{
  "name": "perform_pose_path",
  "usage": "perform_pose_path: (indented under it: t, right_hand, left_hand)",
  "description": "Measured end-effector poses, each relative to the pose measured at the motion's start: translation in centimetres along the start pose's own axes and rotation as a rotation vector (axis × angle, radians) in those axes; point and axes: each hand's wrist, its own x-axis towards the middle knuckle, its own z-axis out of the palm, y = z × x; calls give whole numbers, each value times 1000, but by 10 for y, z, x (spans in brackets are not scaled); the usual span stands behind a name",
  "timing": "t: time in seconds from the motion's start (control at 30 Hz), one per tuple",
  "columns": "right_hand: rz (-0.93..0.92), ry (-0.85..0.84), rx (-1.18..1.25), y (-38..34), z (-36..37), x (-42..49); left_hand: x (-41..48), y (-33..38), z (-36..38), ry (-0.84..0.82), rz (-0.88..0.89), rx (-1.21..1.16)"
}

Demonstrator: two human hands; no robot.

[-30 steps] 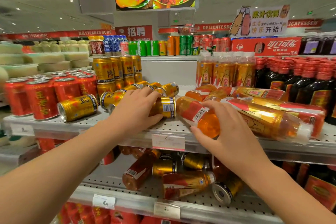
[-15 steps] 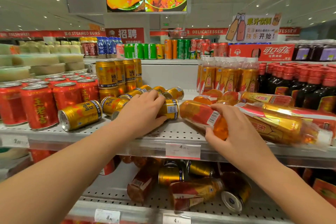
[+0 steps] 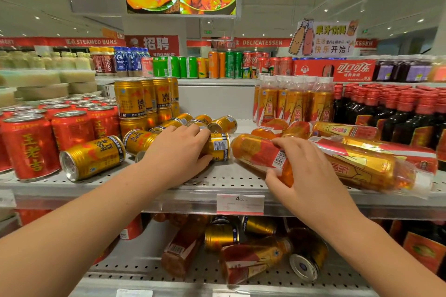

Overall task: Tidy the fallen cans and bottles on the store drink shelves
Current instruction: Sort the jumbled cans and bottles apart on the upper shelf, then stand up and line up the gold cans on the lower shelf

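Red cans (image 3: 29, 147) stand upright at left | your left hand (image 3: 177, 152) curls round a fallen gold can (image 3: 218, 148) on the upper shelf (image 3: 224, 179) | your right hand (image 3: 309, 173) grips a fallen bottle (image 3: 258, 154) lying just right of it

My left grip (image 3: 178, 149) holds a gold can (image 3: 220, 146) with blue trim; my right grip (image 3: 306, 171), an orange bottle (image 3: 251, 149) labelled red and gold.
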Motion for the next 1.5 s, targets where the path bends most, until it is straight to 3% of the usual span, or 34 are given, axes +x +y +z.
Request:
perform_pose_path:
  t: [0.1, 0.3, 0.37, 0.47, 0.6, 0.77, 1.03, 1.27, 1.5]
  right_hand:
    - [27, 23, -9, -2, -1, -6]
    - [120, 207, 126, -12, -5, -35]
    - [151, 280, 222, -17, -3, -54]
    - [157, 313, 281, -23, 9, -79]
    - [195, 209, 298, -26, 28, -94]
    - [304, 133, 280, -10, 35, -104]
    - [557, 131, 328, 34, 38, -155]
    - [705, -45, 292, 86, 61, -208]
    - [717, -222, 289, 159, 82, -212]
  left_hand:
    - [-3, 2, -1, 31, 20, 31]
    - [-19, 12, -5, 439, 215, -60]
    - [-31, 24, -5, 469, 239, -110]
    - [-55, 47, 1, 375, 125, -275]
    - [-88, 69, 14, 325, -90, -468]
    - [-115, 78, 21, 246, -117, -570]
    - [-159, 120, 35, 350, -310, -826]
    - [-168, 186, 78, 25, -256, -853]
    - [-126, 256, 107, -231, -221, -860]
